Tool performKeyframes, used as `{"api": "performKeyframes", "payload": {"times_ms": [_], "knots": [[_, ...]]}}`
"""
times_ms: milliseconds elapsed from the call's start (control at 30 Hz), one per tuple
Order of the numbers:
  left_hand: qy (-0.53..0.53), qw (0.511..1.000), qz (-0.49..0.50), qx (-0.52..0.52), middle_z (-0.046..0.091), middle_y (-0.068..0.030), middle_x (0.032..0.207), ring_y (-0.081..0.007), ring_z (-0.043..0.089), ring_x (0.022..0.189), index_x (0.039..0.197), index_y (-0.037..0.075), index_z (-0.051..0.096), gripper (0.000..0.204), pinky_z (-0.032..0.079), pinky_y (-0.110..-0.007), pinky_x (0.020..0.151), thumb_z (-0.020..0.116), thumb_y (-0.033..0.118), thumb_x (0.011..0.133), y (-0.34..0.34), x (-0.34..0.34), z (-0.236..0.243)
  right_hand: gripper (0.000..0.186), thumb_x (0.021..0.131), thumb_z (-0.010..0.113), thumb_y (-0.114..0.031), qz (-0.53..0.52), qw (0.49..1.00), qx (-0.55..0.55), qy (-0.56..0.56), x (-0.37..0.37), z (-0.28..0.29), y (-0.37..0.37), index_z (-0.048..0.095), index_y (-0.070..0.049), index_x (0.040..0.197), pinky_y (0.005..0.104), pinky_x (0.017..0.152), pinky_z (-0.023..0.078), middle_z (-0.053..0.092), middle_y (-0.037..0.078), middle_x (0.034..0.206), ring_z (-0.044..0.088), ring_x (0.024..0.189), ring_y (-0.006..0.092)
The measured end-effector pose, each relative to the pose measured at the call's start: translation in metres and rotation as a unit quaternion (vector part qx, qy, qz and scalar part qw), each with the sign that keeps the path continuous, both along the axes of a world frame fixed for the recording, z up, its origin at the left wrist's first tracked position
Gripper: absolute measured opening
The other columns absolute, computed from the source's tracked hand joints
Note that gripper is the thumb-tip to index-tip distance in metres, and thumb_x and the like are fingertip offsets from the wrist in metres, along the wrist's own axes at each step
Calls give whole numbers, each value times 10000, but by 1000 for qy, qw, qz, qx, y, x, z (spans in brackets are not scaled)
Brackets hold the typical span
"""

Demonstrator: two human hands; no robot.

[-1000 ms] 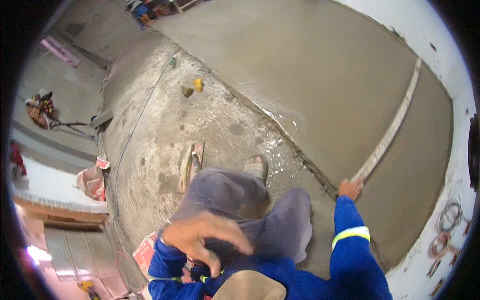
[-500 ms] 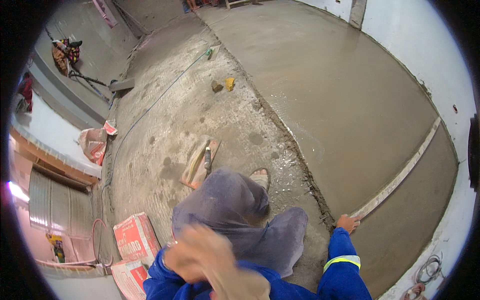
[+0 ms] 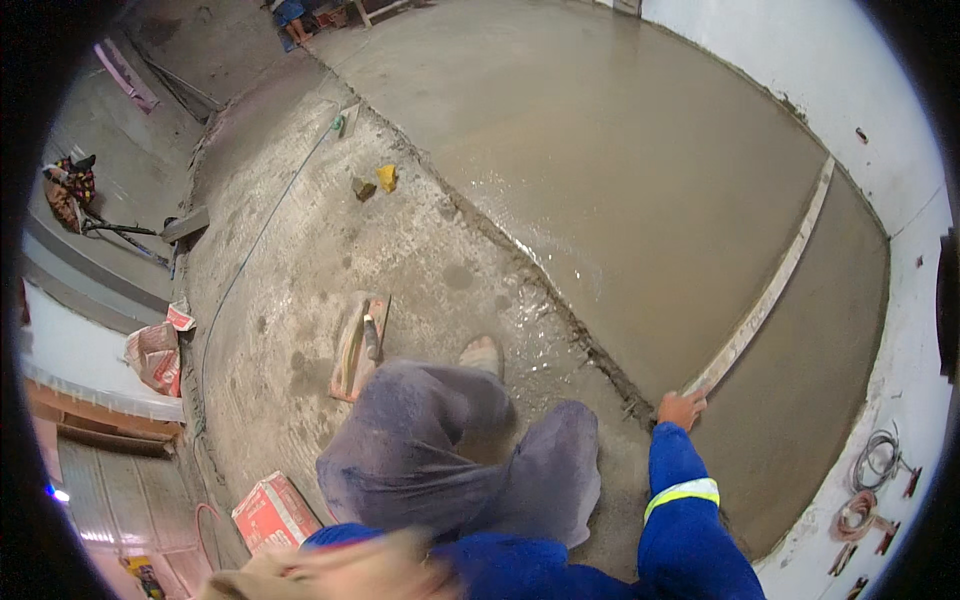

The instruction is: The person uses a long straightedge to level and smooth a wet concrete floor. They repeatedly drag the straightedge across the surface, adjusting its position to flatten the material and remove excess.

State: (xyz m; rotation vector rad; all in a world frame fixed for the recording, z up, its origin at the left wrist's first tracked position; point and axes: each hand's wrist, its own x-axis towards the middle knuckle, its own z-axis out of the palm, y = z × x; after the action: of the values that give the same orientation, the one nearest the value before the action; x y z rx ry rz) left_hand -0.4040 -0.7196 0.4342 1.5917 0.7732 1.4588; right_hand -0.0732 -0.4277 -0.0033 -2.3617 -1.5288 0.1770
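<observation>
My right hand (image 3: 681, 408) grips the near end of a long, pale straightedge board (image 3: 760, 310) lying across smooth, wet screed (image 3: 600, 120). At the bottom, my left hand (image 3: 395, 570) is badly blurred beside tan fabric (image 3: 280, 585); its fingers and any hold on the fabric are unclear. A float with a black handle (image 3: 360, 348) rests on rough concrete (image 3: 260, 330) left of my bent, grey-trousered knees (image 3: 410, 450).
A red-and-white sack (image 3: 272, 510) lies lower left. A blue hose (image 3: 265, 235) crosses rough concrete toward a small trowel (image 3: 349, 121), past yellow and dark lumps (image 3: 387, 178). A person's legs (image 3: 294, 25) appear at the far end. Coiled wires (image 3: 875, 462) sit along the right wall (image 3: 850, 80).
My left hand has swept down and leftward from over my lap, along with the tan fabric. My right hand stays on the board's end; the view has shifted slightly.
</observation>
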Motion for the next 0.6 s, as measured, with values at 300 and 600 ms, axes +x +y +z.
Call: {"api": "performKeyframes", "payload": {"times_ms": [300, 600], "knots": [[-22, 994, -101, -43, 642, -192, 912, -344, 636, 797, 1031, -37, 638, 219, 511, -406, 726, 586, 119, 887, 24, 26, 4, 872, 802, 603, -182, -71, 992, -65, 77, -23, 42, -16, 97, -100, 1509, 476, 939, 467, 404, 274, 1336, 517, 1143, 437], [-104, 981, -156, -50, 644, -201, 962, -351, 639, 850, 1059, -45, 630, 256, 508, -411, 762, 591, 135, 881, 43, 44, -7, 827, 836, 588, -241, 32, 992, -123, 4, -10, 13, -24, 132, 90, 1442, 464, 986, 445, 221, 312, 1475, 423, 1222, 471]]}}
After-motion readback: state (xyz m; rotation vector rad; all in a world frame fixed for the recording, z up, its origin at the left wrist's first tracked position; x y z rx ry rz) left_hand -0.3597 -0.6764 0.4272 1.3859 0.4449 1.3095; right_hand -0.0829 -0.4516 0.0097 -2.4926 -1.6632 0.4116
